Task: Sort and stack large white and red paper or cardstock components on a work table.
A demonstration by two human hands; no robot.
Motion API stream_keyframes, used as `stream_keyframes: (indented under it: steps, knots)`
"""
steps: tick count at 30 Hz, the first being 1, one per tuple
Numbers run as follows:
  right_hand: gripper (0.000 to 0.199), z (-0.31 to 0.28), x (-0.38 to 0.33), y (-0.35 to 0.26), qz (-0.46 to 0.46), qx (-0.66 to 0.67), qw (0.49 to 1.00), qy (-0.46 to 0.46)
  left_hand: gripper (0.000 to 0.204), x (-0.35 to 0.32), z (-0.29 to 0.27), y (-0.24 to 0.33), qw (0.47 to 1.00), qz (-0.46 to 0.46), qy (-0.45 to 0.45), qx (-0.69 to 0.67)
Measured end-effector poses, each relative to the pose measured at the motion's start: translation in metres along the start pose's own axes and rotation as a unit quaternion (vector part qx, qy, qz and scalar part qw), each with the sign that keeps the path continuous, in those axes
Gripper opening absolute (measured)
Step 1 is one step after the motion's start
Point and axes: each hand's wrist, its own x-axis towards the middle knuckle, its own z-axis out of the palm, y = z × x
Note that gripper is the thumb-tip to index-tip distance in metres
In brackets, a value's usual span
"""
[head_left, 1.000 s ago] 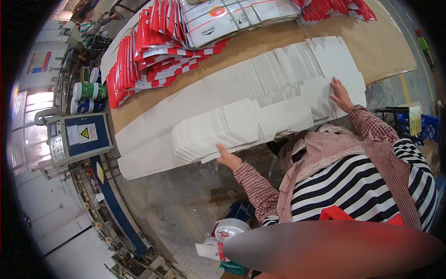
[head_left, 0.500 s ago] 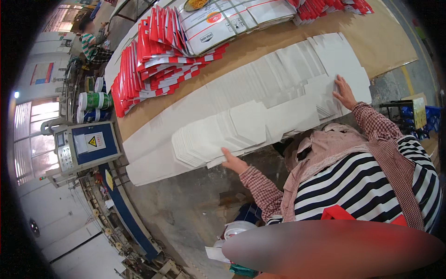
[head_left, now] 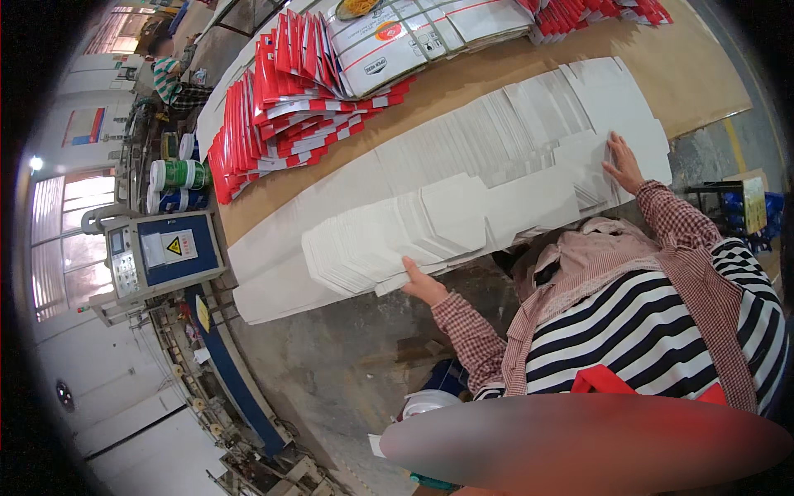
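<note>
White cardboard blanks [head_left: 463, 157] lie overlapping in a long fanned row across the table, plain side up. Along the near side, a second fanned pile of white blanks [head_left: 356, 248] rests on top of them. My left hand [head_left: 425, 283] is at this pile's near edge, its thumb on top and the other fingers mostly hidden below the edge. Farther right, my right hand [head_left: 626, 165] lies with fingers spread on the blanks at the row's right end.
Behind the row stand folded red and white printed cartons [head_left: 289, 116] and a strapped bundle of printed cartons [head_left: 413, 41]. Brown paper [head_left: 695, 91] covers the table. At left are a blue control cabinet [head_left: 174, 248], stacked pails [head_left: 178, 175] and a seated person [head_left: 169, 78].
The near pile has spread slightly, its left end shifting left. Both hands stay at nearly the same places on the blanks. The whole view has shifted a little.
</note>
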Motion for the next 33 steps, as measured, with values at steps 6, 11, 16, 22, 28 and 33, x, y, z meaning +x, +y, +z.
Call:
stream_keyframes:
  steps: [6,11,16,22,28,33]
  knots:
    - [0.057,-0.001,-0.003,-0.005,0.012,0.008,1.0,0.018,0.049,0.016,-0.024,-0.007,0.98,-0.084,-0.112,-0.14]
    - [0.056,0.002,-0.006,0.005,0.023,0.012,1.0,0.005,0.044,0.029,-0.025,-0.018,0.99,-0.098,-0.075,-0.066]
    - [0.057,0.017,-0.005,0.021,0.014,-0.011,0.999,0.05,0.034,-0.016,0.012,0.009,0.998,0.054,-0.034,0.0]
    - [0.057,0.01,0.006,0.027,-0.036,-0.004,0.995,0.097,0.048,0.034,-0.038,-0.005,0.961,-0.175,-0.13,-0.171]
    - [0.06,0.013,0.0,0.046,-0.012,-0.024,0.997,0.071,0.05,-0.026,0.012,0.041,0.994,-0.025,-0.092,-0.053]
    - [0.061,0.004,-0.003,0.049,0.012,-0.028,0.995,0.093,0.054,-0.026,-0.004,0.02,0.988,0.096,-0.117,-0.014]
